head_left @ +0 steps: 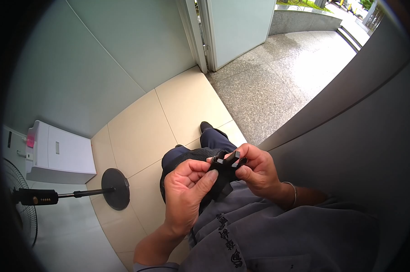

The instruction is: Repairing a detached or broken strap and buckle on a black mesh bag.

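A small black plastic piece (223,176), with a blocky prong standing up from it, is held between my two hands in front of my body. My left hand (189,188) pinches its left side between thumb and fingers. On the other side, the thumb and fingers of my right hand (258,170) grip it near the prong. A thin bracelet circles my right wrist. The black material hanging below the piece blends into the dark mesh over my lap, so its exact kind is hard to make out.
On the left, a standing fan (46,196) has a round black base (116,189) on the beige tiles. Behind it sits a white drawer cabinet (62,149). A dark curved panel (341,131) rises close on my right. Ahead, an open door (239,34) borders granite paving.
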Motion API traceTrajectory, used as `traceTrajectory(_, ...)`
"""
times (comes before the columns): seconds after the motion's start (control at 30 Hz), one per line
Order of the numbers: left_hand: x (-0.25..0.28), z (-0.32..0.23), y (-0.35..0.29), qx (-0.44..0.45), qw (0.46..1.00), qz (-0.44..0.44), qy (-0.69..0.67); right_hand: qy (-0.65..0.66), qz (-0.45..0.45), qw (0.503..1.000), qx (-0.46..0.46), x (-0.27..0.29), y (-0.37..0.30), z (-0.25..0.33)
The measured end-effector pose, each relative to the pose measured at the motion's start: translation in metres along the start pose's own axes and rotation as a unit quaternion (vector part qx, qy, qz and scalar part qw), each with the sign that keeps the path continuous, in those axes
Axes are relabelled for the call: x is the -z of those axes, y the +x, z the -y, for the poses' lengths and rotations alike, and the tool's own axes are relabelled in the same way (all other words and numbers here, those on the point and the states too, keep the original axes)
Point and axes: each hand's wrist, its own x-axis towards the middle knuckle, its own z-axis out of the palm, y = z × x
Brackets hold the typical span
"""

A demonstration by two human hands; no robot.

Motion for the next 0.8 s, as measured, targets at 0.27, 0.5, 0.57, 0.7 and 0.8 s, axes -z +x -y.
traceTrajectory(0.27, -0.0013, 0.0016, 0.0010, 0.008, 1.000, -0.007, -0.022, -0.149, -0.061, 0.982, 0.104, -0.0045, 0.0040, 0.0022)
traceTrajectory(0.5, -0.0043, -0.0018, 0.0005, 0.017, 0.999, 0.000, -0.037, -0.184, -0.119, 0.972, 0.080, -0.0060, 0.0012, 0.0029)
traceTrajectory(0.57, -0.0021, -0.0014, 0.0005, 0.016, 0.999, 0.007, -0.044, -0.275, -0.104, 0.946, 0.135, -0.0038, 0.0034, 0.0012)
traceTrajectory(0.7, -0.0004, 0.0000, 0.0010, 0.013, 0.999, 0.012, -0.049, -0.292, -0.101, 0.945, 0.106, -0.0045, 0.0025, 0.0051)
traceTrajectory(0.8, -0.0030, -0.0001, 0.0011, 0.002, 1.000, -0.010, -0.024, -0.289, -0.089, 0.949, 0.093, -0.0048, 0.0023, 0.0054)
